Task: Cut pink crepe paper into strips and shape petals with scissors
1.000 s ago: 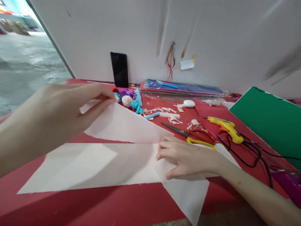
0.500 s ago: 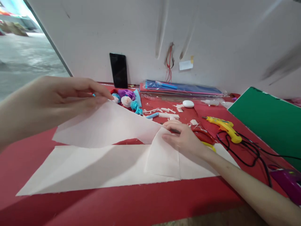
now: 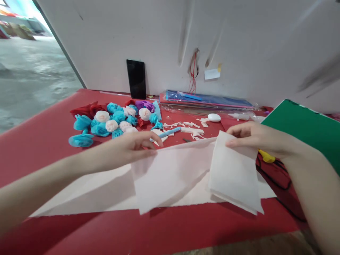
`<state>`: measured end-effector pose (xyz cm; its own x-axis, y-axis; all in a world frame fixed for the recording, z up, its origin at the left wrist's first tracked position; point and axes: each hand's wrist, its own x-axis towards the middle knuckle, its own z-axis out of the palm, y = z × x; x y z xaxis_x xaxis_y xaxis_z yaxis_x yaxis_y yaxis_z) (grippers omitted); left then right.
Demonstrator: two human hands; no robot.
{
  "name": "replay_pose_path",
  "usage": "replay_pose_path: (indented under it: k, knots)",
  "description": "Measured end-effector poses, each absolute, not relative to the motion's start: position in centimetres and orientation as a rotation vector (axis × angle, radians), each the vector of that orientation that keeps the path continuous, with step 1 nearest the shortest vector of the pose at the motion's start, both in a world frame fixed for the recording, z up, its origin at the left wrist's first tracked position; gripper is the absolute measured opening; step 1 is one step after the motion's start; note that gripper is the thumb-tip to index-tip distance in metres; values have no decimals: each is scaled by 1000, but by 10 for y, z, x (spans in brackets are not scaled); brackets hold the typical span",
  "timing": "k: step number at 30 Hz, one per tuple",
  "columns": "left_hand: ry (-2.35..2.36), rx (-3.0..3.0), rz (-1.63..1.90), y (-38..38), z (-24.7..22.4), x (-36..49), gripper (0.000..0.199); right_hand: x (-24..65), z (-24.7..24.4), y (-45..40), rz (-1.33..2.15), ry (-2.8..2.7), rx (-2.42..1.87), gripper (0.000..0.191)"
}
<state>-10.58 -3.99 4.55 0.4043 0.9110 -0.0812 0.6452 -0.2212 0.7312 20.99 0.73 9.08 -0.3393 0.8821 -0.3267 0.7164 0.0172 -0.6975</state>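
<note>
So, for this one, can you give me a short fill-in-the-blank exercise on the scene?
Of the left hand and the right hand, the one gripping the folded end of the pale sheet is the ____ one.
Beneath it, a longer strip lies on a table covering coloured ____.
The screen of the upright phone is ____.
The flat board at the far right is ____.

Missing words: right; red; black; green.
</note>
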Motion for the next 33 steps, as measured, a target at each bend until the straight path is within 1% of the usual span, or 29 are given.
replay_pose_path:
  k: [3,4,7,9,12,14,17,19,20,21,23,25,26,30,33]
  knots:
    - [1224,2029,356,-42,23,-94,17,207,77,13,1043,-2217,-1750,20]
    - [1266,2090,313,-44,18,-92,14,205,74,14,982,-2225,-1747,19]
    - [1354,2337,223,-48,11,-88,15,198,73,10,864,-2245,-1643,18]
    - [1334,2468,242,-50,9,-86,19,193,77,4,912,-2249,-1522,20]
    - [1254,2434,435,-52,13,-83,18,186,81,-7,1075,-2158,-1356,19]
    - [1198,2220,545,-54,18,-80,21,179,78,-13,1190,-2010,-1278,17]
    - [1133,1827,490,-57,26,-76,21,169,67,-15,1378,-1738,-1240,16]
    - [1148,1652,450,-59,27,-73,25,163,58,-12,1434,-1689,-1273,18]
    - [1170,1592,454,-59,27,-73,28,161,54,-11,1373,-1717,-1313,19]
    - [1191,1543,468,-60,26,-72,30,159,50,-10,1238,-1769,-1355,22]
    - [1208,1467,509,-60,23,-70,32,155,45,-14,828,-1869,-1395,28]
    - [1210,1413,552,-61,21,-69,36,149,41,-25,510,-1958,-1326,31]
    - [1206,1392,564,-61,21,-68,38,144,39,-33,484,-2038,-1265,30]
    - [1192,1367,592,-64,22,-66,37,126,29,-67,437,-2319,-1063,54]
    - [1218,1399,581,-65,22,-66,39,121,23,-78,299,-2324,-1043,43]
